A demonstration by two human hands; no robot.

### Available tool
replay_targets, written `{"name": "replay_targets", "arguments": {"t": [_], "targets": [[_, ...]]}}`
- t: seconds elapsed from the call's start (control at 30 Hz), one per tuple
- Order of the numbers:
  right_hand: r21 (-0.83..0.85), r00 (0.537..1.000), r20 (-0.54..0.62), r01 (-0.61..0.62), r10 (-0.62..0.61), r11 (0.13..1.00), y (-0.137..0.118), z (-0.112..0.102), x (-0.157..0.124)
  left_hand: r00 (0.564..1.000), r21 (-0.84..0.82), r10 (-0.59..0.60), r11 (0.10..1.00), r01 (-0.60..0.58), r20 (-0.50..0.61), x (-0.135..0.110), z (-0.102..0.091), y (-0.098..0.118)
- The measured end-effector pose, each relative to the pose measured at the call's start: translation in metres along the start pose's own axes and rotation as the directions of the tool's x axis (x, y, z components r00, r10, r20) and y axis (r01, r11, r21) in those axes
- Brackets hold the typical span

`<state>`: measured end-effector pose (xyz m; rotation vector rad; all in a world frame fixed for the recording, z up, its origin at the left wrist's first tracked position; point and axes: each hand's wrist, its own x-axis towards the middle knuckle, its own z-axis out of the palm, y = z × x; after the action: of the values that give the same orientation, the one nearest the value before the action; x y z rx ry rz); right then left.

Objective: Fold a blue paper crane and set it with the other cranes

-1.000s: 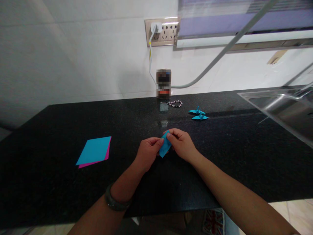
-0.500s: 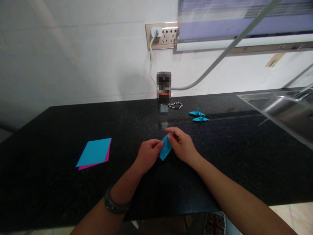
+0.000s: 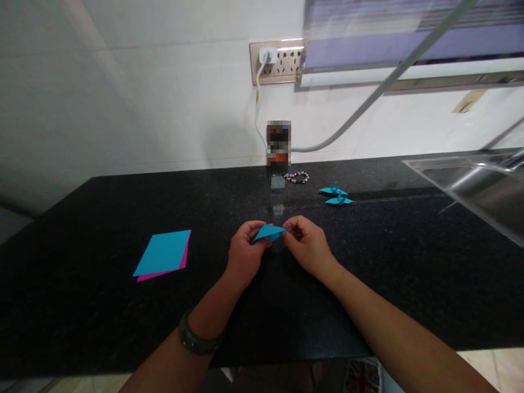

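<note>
Between my hands, above the black countertop, is a folded piece of blue paper (image 3: 269, 232), partly opened into a pointed shape. My left hand (image 3: 246, 252) grips its left side, with the thumb in front and the fingers behind. The right-hand tip of the paper is pinched by the thumb and forefinger of my right hand (image 3: 308, 244). Two blue paper cranes (image 3: 338, 197) stand close together beyond my right hand. Off to the left lies a stack of square paper (image 3: 164, 252), blue on top with pink showing beneath.
The black countertop (image 3: 102, 316) runs back to a white wall. A beaded loop (image 3: 297, 177) lies by a blurred-out device (image 3: 279, 143) against the wall. A white cable climbs to a socket panel (image 3: 278, 63). A steel sink (image 3: 478, 180) is at the far right.
The folded blue paper has turned from steeply slanted to nearly level, and its layers have spread apart. My right hand has shifted to its right tip. The view has moved slightly.
</note>
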<state>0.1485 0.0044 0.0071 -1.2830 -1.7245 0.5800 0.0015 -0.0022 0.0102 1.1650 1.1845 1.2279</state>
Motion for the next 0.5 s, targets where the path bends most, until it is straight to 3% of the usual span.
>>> {"name": "replay_targets", "arguments": {"t": [0.13,0.23,0.43,0.5], "targets": [[-0.126,0.984,0.065,0.173,-0.166,0.977,-0.004,-0.0029,-0.002,0.993,0.16,0.116,0.98,-0.12,0.035,0.0007,-0.0033,-0.0005],[-0.192,0.968,0.104,0.243,-0.227,0.951,-0.0042,-0.0019,-0.0035,0.985,0.263,0.174,0.949,-0.173,0.021,-0.0005,-0.0038,0.0014],[-0.086,0.983,0.078,0.173,-0.166,0.981,-0.0053,0.0056,-0.0088,0.974,0.178,0.227,0.959,-0.222,-0.01,-0.0036,-0.0021,0.0007],[-0.081,0.984,0.086,0.166,-0.159,0.983,-0.0075,0.0065,-0.0104,0.97,0.225,0.24,0.948,-0.224,-0.047,-0.0044,-0.0026,0.0001]]}}
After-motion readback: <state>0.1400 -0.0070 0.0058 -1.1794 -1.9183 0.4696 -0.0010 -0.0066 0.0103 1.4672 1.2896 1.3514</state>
